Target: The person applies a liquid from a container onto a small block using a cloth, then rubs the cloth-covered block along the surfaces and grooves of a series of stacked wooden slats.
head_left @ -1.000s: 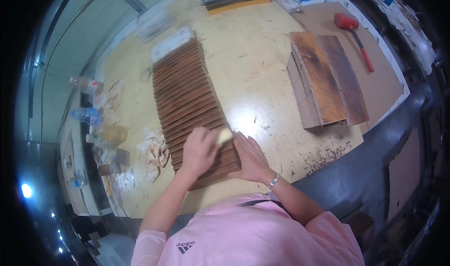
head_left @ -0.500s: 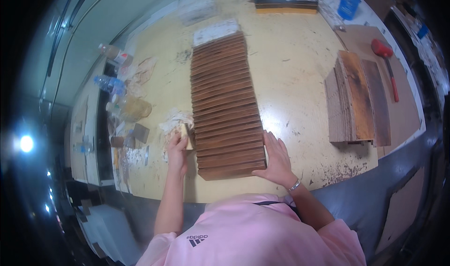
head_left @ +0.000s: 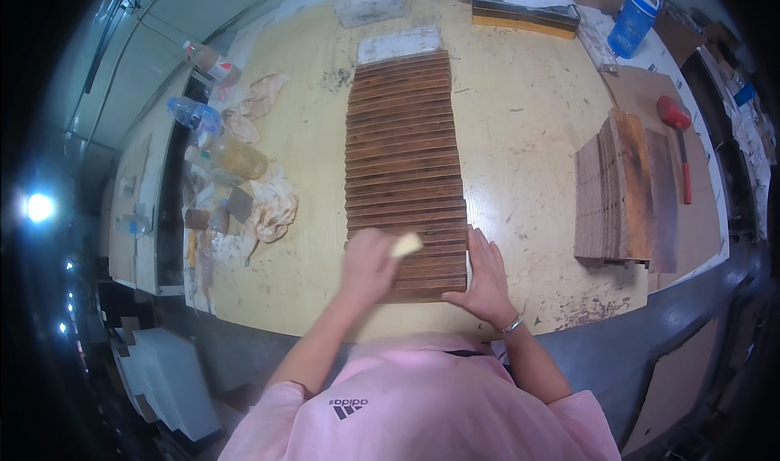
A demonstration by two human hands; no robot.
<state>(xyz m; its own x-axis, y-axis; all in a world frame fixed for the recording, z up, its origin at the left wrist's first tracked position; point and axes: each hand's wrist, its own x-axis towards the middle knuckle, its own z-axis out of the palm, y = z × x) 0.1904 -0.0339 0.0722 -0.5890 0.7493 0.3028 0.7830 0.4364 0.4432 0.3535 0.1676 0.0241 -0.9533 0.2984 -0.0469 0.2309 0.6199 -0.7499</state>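
A long row of narrow, dark brown wooden strips (head_left: 404,168) lies on the pale table, stacked closely side by side. Over the near part of the row, my left hand (head_left: 367,268) is closed around a small pale yellow sponge (head_left: 406,245), slightly blurred. The sponge appears to touch the strips. Along the row's near right edge rests my right hand (head_left: 486,281), fingers stretched out and thumb apart at the near corner. A white-smeared block (head_left: 398,45) sits against the row's far end.
Crumpled stained cloth (head_left: 275,209) and several plastic bottles (head_left: 236,159) line the table's left side. To the right stand stacked brown boards (head_left: 621,189), with a red mallet (head_left: 674,113) beyond them. A blue bottle (head_left: 634,24) and a shallow box (head_left: 524,16) are at the back right.
My left hand has moved right with the sponge, from beside the crumpled cloth onto the strips. My right hand stays at the row's right edge. The view has shifted slightly.
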